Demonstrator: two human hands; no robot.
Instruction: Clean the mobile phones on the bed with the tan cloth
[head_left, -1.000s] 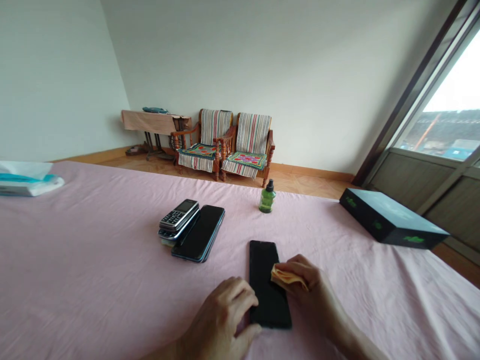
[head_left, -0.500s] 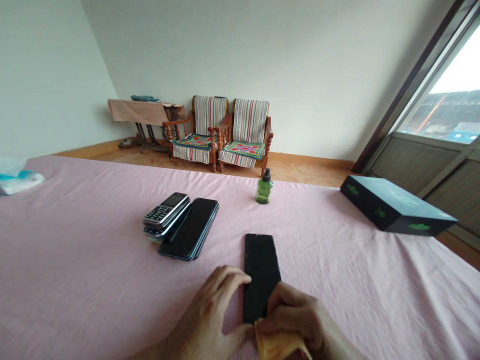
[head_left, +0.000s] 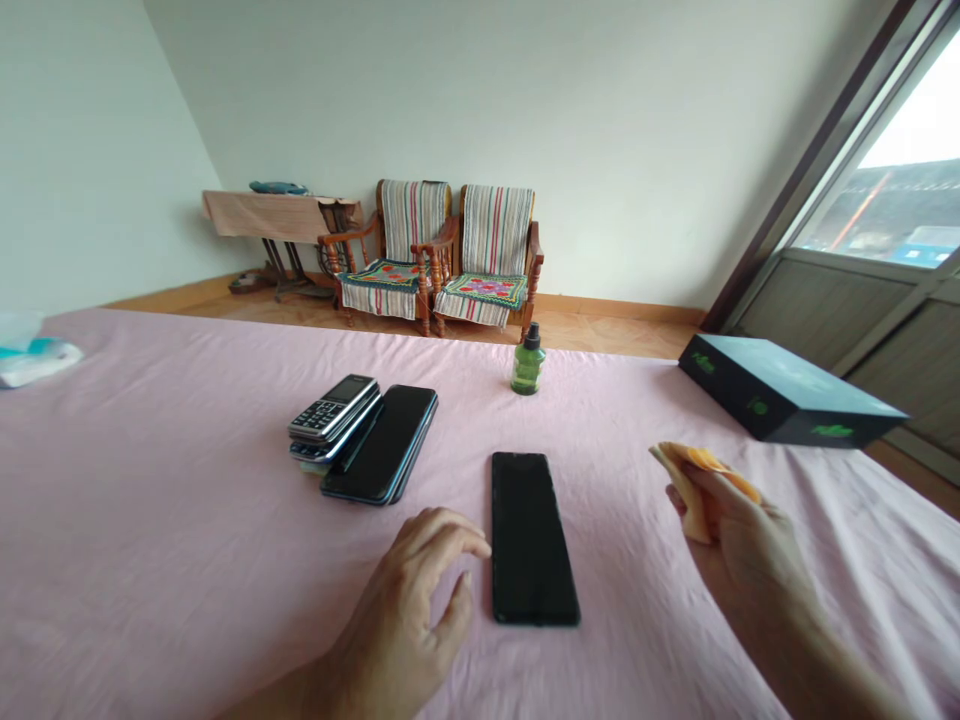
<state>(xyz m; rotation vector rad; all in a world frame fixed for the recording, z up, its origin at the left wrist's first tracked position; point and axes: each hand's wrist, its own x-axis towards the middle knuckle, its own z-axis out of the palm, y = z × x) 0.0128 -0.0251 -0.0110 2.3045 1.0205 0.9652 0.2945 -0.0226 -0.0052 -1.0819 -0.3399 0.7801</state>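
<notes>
A black smartphone [head_left: 531,537] lies screen up on the pink tablecloth [head_left: 172,500]. My left hand [head_left: 412,610] hovers just left of it, fingers loosely spread, holding nothing. My right hand [head_left: 739,545] is raised to the right of the phone and pinches a folded orange cloth [head_left: 694,480]. A small green bottle [head_left: 528,362] with a black cap stands beyond the phone.
A stack of keypad phones [head_left: 330,415] rests beside a dark smartphone [head_left: 382,445] at centre left. A black box [head_left: 780,388] sits at the right edge, a tissue pack [head_left: 34,355] at far left. Two striped armchairs [head_left: 442,265] stand by the wall.
My right hand lifted the orange cloth off the phone and moved right. My left hand let go of the phone's edge and opened.
</notes>
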